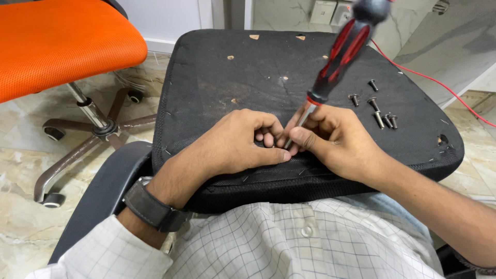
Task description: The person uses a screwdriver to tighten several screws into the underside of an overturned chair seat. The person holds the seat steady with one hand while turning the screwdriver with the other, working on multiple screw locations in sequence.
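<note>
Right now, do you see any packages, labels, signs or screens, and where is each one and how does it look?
No packages, labels, signs or screens are in view.
Nearest such thing: two wall plates, top centre on the marble wall, pale, squarish, blurred.
</note>
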